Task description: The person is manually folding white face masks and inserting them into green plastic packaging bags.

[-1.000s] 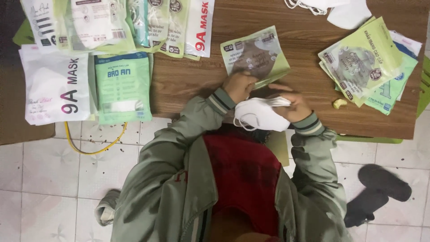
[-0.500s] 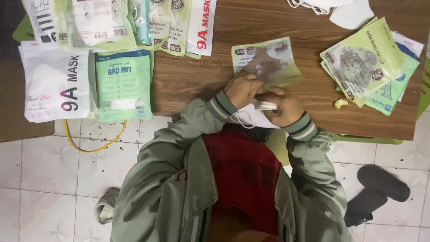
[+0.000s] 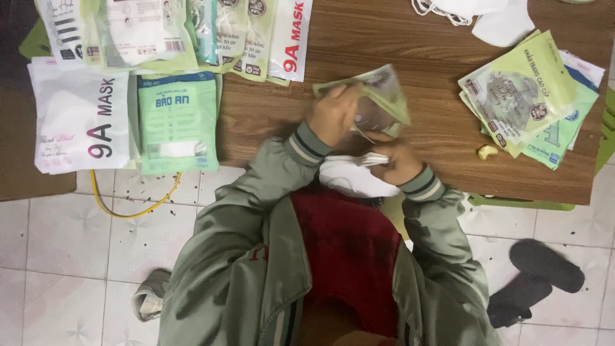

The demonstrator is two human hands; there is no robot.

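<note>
So here the person sits at the near edge of a brown wooden table (image 3: 416, 38), seen from straight above, wearing an olive-green jacket (image 3: 237, 256) with striped cuffs over a dark red top.

The left hand (image 3: 332, 114) is closed around the left edge of a pale green see-through plastic pouch (image 3: 381, 96), holding it tilted up off the tabletop, so it's a bit blurry. The right hand (image 3: 398, 160) is clenched around a folded white face mask (image 3: 352, 178), pinching it near the top with the fingers. The mask hangs just below the table edge, right against the person's chest, and its upper end sits just under the pouch's lower side. The two hands are close together, left one higher on the table, right one nearer the body.

Other stuff around: a fanned stack of green and white printed mask packets (image 3: 525, 96) sits on the right part of the table, well apart from the hands, with a small yellow lump (image 3: 487, 152) just beside it near the edge. On the left there's a big white mask bag (image 3: 77, 115) and a mint-green mask packet (image 3: 177, 122) next to it, with more packets overlapping in a row above them. A few loose white masks (image 3: 474, 13) lie at the far top edge. Down on the tiled floor, a yellow cable (image 3: 128, 208) loops under the table, and a pair of black slippers (image 3: 532, 282) sits off to the right.
</note>
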